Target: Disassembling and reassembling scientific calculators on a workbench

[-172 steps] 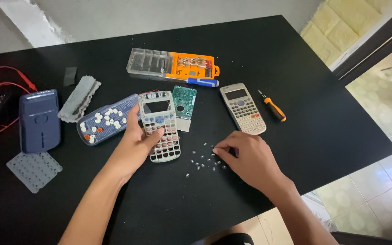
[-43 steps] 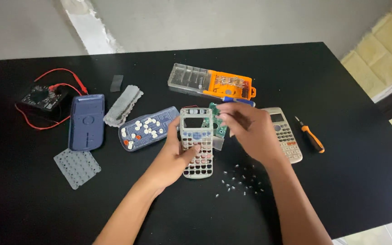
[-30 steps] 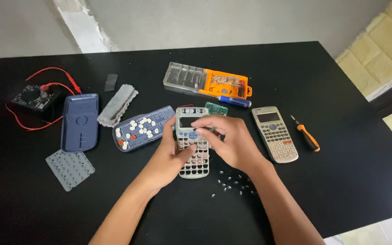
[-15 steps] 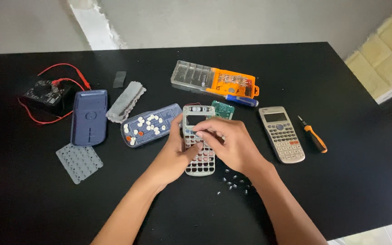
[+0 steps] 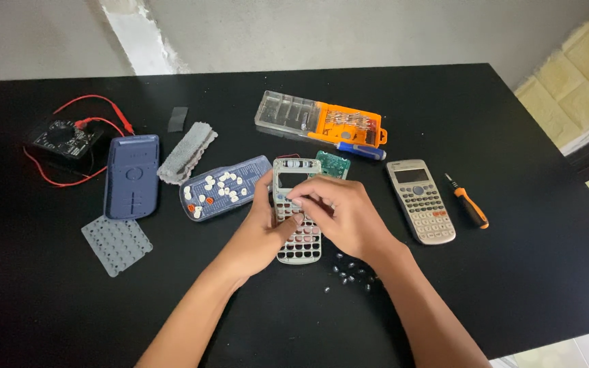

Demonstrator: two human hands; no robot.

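Observation:
A grey calculator front shell (image 5: 297, 251) with empty key holes lies face up at the table's middle. My left hand (image 5: 260, 232) grips its left edge, thumb across the lower keys area. My right hand (image 5: 342, 218) covers its right side, with fingertips pinched together on the rows just below the display window; what sits between them is hidden. A scatter of several tiny loose keys (image 5: 352, 272) lies just below my right wrist. A green circuit board (image 5: 333, 163) lies right behind the shell.
To the left lie a blue shell holding white keys (image 5: 223, 187), a grey pad (image 5: 187, 151), a blue back cover (image 5: 131, 176), a rubber membrane (image 5: 116, 244) and a multimeter (image 5: 63, 138). Behind are an orange bit case (image 5: 322, 121) and a blue driver (image 5: 361, 151). On the right lie a whole calculator (image 5: 420, 201) and an orange screwdriver (image 5: 468, 202).
My right hand came from the loose keys, rose near the green board, then settled onto the shell's upper key rows. My left hand has kept hold of the shell.

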